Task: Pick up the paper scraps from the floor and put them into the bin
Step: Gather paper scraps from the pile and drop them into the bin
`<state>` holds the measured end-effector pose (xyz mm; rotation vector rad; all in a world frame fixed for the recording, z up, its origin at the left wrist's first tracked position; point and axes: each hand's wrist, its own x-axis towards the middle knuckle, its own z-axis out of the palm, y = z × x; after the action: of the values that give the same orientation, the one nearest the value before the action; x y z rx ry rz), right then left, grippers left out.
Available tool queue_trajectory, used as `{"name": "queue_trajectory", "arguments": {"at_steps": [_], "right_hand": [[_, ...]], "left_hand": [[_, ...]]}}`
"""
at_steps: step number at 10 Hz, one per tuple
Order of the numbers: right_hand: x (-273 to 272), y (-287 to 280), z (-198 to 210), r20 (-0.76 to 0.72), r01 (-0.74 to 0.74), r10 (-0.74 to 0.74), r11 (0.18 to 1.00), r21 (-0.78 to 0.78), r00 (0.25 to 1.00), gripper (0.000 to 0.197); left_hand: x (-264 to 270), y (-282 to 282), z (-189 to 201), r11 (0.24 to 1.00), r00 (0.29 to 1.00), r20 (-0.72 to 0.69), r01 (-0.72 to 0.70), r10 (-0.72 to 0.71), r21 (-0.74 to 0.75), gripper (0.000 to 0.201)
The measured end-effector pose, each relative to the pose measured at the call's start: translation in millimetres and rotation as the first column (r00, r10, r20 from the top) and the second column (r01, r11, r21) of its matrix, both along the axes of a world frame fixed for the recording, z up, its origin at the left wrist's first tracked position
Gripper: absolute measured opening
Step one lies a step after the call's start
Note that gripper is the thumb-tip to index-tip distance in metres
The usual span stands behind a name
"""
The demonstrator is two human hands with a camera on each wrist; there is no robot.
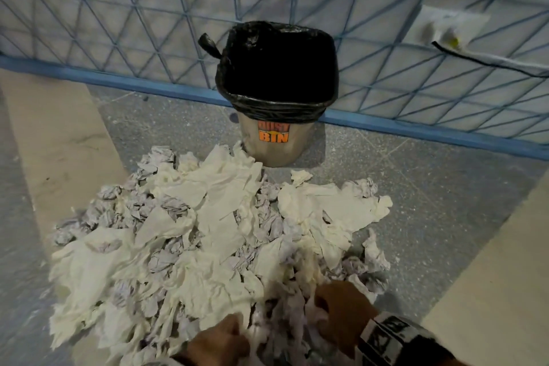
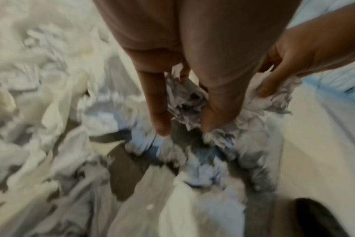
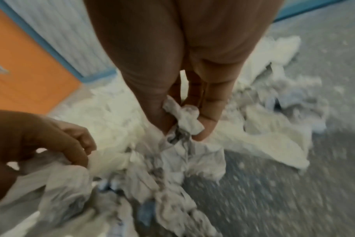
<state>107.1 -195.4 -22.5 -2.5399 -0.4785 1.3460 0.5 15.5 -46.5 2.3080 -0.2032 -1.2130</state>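
A wide heap of crumpled paper scraps (image 1: 208, 232) covers the grey floor (image 1: 416, 202) right in front of the steel dust bin (image 1: 277, 140), lined with a black bag (image 1: 279, 68), which stands against a blue-gridded wall (image 1: 118, 9). At the heap's near edge both hands dig in side by side: the left hand (image 1: 219, 342) has thumb and fingers closed on a grey wad, the right hand (image 1: 341, 312) pinches a white scrap between thumb and fingertips. Only the right wrist view shows an orange panel (image 3: 20, 64) off to one side; the head view alone shows the bin.
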Motion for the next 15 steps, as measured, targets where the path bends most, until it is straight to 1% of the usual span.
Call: {"name": "queue_trajectory", "arguments": {"at_steps": [1,2,3,4,5,6,7,8,9,10,11,12,13,14,15], "right_hand": [[30,0,80,0.067,-0.082,0.072,0.984,0.156,0.995,0.014],[75,3,152,0.165,0.05,-0.105,0.95,0.307,0.981,0.019],[135,17,192,0.317,0.13,-0.299,0.879,0.458,0.9,0.017],[192,45,200,0.424,0.143,-0.464,0.787,0.6,0.778,0.022],[234,71,182,0.394,0.216,-0.622,0.68,0.701,0.677,0.015],[257,90,155,0.374,0.305,-0.649,0.69,0.657,0.663,0.025],[264,93,138,0.287,0.349,-0.637,0.682,0.643,0.716,0.056],[253,79,144,0.275,0.307,-0.646,0.639,0.706,0.712,0.067],[228,52,162,0.222,0.254,-0.67,0.536,0.805,0.709,0.039],[190,13,160,0.311,0.162,-0.579,0.622,0.766,0.754,0.014],[157,-37,112,0.414,0.073,-0.27,0.898,0.434,0.869,0.024],[121,-74,43,0.229,0.0,-0.01,0.999,0.043,0.973,0.063],[82,-87,-17,0.131,-0.06,0.065,0.997,-0.045,0.989,0.086],[63,-80,-58,0.109,-0.024,0.03,0.998,-0.058,0.994,0.091],[57,-66,-81,0.264,-0.074,0.101,0.991,-0.111,0.959,0.065]], "left_hand": [[26,27,65,0.968,0.959,0.138,0.237,-0.247,0.084,0.02],[96,49,137,0.997,0.958,0.286,0.007,-0.029,0.077,0.039],[166,64,192,0.983,0.82,0.568,-0.155,0.073,0.098,0.041],[234,64,218,0.952,0.65,0.749,-0.293,0.13,0.089,0.041],[283,62,214,0.908,0.544,0.818,-0.415,0.189,0.067,0.045],[311,54,200,0.871,0.493,0.825,-0.491,0.275,0.004,0.051],[326,46,179,0.868,0.557,0.781,-0.495,0.283,0.039,0.072],[324,37,167,0.859,0.512,0.8,-0.512,0.312,-0.008,0.073],[297,19,166,0.895,0.337,0.901,-0.433,0.274,-0.11,0.048],[256,-8,154,0.959,0.352,0.907,-0.24,0.23,-0.15,0.031],[224,-36,117,0.994,0.635,0.77,-0.107,0.07,-0.002,0.043],[197,-57,61,0.966,0.892,0.433,0.012,-0.127,0.258,0.07],[166,-72,10,0.923,0.963,0.198,0.097,-0.181,0.373,0.09],[146,-75,-25,0.9,0.983,0.084,0.112,-0.161,0.421,0.086],[133,-75,-46,0.907,0.987,0.139,0.018,-0.084,0.42,0.054]]}}
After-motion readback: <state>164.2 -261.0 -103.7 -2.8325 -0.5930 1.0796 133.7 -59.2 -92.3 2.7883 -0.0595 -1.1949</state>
